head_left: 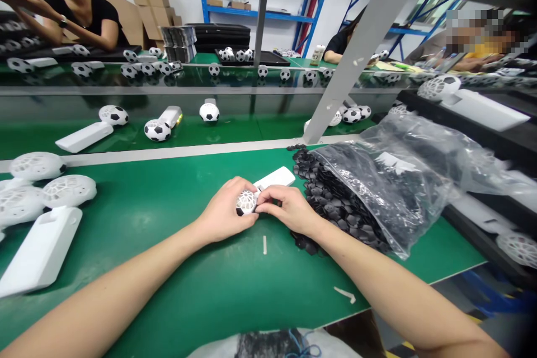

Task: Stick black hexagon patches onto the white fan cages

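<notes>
A white device [277,177] with a ball-shaped head [246,201] is resting between the two hands above the green table [188,302], its handle pointing away to the right. The left hand [229,210] is curling around the head, thumb and fingers closing on it from the left. The right hand [289,207] is bringing thumb and forefinger together at the head's right edge; whether they are pinching a small piece there, I cannot tell. The fingers are hiding much of where head and handle are meeting.

Just right, a heap of black pieces [335,201] is spilling from a clear plastic bag [403,162], and the right forearm is passing in front of its near edge. One white strip [264,245] is lying just below the hands; a bent one [344,294] is lying nearer the table's front edge. White units [42,249] are crowding the table's left side.

Beyond a pale rail [168,151], football-patterned units [158,130] are lying along a green belt [247,133]. A grey post [348,50] is slanting up from the rail, partly blocking the units behind it. On the right, black trays [514,106] are holding more white units. Co-workers are sitting across the belt.
</notes>
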The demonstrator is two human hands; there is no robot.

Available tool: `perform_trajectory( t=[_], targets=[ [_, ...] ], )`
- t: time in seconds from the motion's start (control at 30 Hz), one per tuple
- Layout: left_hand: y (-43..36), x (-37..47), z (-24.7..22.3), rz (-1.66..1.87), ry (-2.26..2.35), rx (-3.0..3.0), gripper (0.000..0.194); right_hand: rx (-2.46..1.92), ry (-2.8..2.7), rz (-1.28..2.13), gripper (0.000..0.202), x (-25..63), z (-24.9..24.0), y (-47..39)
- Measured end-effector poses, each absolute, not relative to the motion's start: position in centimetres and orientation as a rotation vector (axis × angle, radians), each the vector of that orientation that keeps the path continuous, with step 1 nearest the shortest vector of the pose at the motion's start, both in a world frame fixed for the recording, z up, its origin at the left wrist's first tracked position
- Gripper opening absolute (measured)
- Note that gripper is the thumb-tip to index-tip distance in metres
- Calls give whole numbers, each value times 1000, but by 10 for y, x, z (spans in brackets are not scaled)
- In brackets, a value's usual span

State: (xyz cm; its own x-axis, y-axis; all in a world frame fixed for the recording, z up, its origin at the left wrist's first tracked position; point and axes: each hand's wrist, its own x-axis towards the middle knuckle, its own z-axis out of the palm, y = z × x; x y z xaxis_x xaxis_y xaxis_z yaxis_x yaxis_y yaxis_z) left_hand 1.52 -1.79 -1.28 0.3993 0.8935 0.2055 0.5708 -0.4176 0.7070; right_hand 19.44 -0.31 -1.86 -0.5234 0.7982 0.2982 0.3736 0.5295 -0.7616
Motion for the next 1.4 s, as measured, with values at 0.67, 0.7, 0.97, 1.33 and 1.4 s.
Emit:
perform_trajectory(
  t=[0.67, 0.7, 0.97, 1.33, 1.4],
  targets=[
    [88, 25, -4, 1084, 1442, 2146, 40, -1124, -2130, 452, 15, 215, 12, 14],
    [107, 25, -1, 1093, 1472, 2154, 43, -1175, -2138, 397, 16, 220, 10, 17],
    [187, -45, 21, 1204, 2025, 2005, 37, -1741, -2284, -222, 26, 291, -32, 45],
    [164, -181, 38, 984, 2608, 1518, 38, -1917, -2389, -53, 22, 274, -17, 39],
    [157, -180, 42, 923, 2581, 1572, 42, -1909, -2392, 4, 23, 269, -13, 39]
  ],
)
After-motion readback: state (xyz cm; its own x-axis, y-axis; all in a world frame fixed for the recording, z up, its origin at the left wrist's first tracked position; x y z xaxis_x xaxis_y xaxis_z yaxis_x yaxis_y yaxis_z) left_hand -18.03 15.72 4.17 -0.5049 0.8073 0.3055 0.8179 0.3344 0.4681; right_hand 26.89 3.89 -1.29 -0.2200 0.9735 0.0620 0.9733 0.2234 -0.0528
